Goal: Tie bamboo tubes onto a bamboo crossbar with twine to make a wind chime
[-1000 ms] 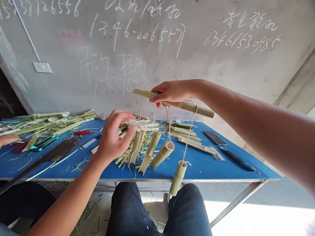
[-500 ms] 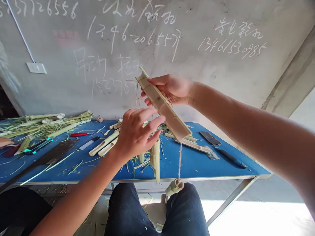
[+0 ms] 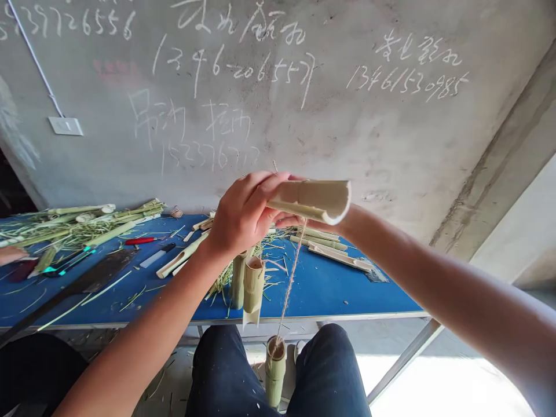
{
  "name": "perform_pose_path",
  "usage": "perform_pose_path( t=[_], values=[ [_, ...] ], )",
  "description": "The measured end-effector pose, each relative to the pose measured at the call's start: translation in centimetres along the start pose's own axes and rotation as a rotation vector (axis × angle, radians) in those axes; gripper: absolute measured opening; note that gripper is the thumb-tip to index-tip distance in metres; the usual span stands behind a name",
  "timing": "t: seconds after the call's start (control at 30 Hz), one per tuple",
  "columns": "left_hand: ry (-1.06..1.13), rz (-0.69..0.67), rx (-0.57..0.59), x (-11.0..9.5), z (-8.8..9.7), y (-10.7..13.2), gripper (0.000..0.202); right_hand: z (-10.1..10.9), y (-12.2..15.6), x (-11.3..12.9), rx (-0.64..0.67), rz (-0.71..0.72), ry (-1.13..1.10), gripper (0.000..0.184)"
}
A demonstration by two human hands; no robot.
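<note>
A split bamboo piece (image 3: 319,194), a pale half-round trough, is held up in front of me with its cut end facing right. My left hand (image 3: 243,211) is closed round its left part. Mostly hidden behind and under the bamboo is my right hand (image 3: 284,220), its fingers curled against the piece. Twine (image 3: 291,284) runs down from the piece to a short bamboo tube (image 3: 275,370) dangling between my knees. Two more tubes, a front bamboo tube (image 3: 253,284) and a rear bamboo tube (image 3: 237,281), hang below my left hand, with another bamboo strip (image 3: 251,318) low behind them.
On the blue table (image 3: 313,295) lie a cleaver (image 3: 108,269), a small knife (image 3: 158,255), a red-handled tool (image 3: 141,240) and split bamboo lengths (image 3: 341,255). Bamboo stalks and shavings (image 3: 95,223) pile at the left. Another person's hand (image 3: 12,255) shows at the left edge.
The split bamboo has turned from a steep slant to nearly level. My left hand has risen and closed on it. The tube on the twine has swung left and hangs lower.
</note>
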State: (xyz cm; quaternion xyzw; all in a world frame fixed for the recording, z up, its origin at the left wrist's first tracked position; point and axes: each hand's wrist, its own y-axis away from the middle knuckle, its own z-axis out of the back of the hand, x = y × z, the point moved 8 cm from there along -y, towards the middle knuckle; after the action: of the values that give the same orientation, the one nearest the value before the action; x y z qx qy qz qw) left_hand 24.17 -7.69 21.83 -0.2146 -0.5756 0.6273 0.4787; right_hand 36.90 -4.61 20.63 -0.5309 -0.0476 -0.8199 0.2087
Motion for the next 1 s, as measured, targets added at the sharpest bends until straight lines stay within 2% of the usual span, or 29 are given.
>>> perform_pose_path(
  t=[0.1,0.17,0.27,0.33,0.37,0.43,0.5,0.57,0.7,0.83,1.0],
  values=[
    [0.011,0.041,-0.023,0.6,0.7,-0.1,0.034,-2.6,3.3,-2.8,0.16,0.013,-0.341,0.066],
    [0.037,0.028,-0.022,0.9,0.9,-0.1,0.032,-4.9,5.9,-4.0,0.3,0.042,-0.411,0.07],
    [0.079,0.015,-0.04,1.5,1.4,0.2,0.029,-7.4,9.3,-6.4,0.423,-0.029,-0.39,0.044],
    [0.07,0.056,-0.048,2.4,1.9,0.5,0.026,-7.6,10.8,-8.7,0.407,-0.159,-0.317,0.029],
    [0.06,0.089,-0.045,3.0,2.1,0.7,0.024,-7.4,11.5,-9.9,0.388,-0.222,-0.254,0.026],
    [0.045,0.164,-0.045,4.2,2.9,1.2,0.021,-6.3,12.5,-12.0,0.343,-0.302,-0.082,0.035],
    [0.027,0.22,-0.068,5.2,3.9,1.6,0.025,-4.6,13.1,-13.2,0.232,-0.338,0.029,0.048],
    [0.006,0.248,-0.074,5.7,4.7,2.0,0.03,-2.7,13.5,-13.7,0.089,-0.37,0.016,0.055],
    [0.005,0.271,-0.013,5.9,4.7,2.8,0.03,0.1,13.9,-13.1,-0.108,-0.388,-0.076,0.059],
    [0.026,0.234,-0.008,4.9,4.2,3.4,0.023,2.8,14.0,-12.3,-0.285,-0.374,-0.064,0.064],
    [0.118,0.257,0.049,4.3,3.6,3.5,0.02,4.2,14.1,-11.5,-0.351,-0.316,-0.081,0.064]
  ],
)
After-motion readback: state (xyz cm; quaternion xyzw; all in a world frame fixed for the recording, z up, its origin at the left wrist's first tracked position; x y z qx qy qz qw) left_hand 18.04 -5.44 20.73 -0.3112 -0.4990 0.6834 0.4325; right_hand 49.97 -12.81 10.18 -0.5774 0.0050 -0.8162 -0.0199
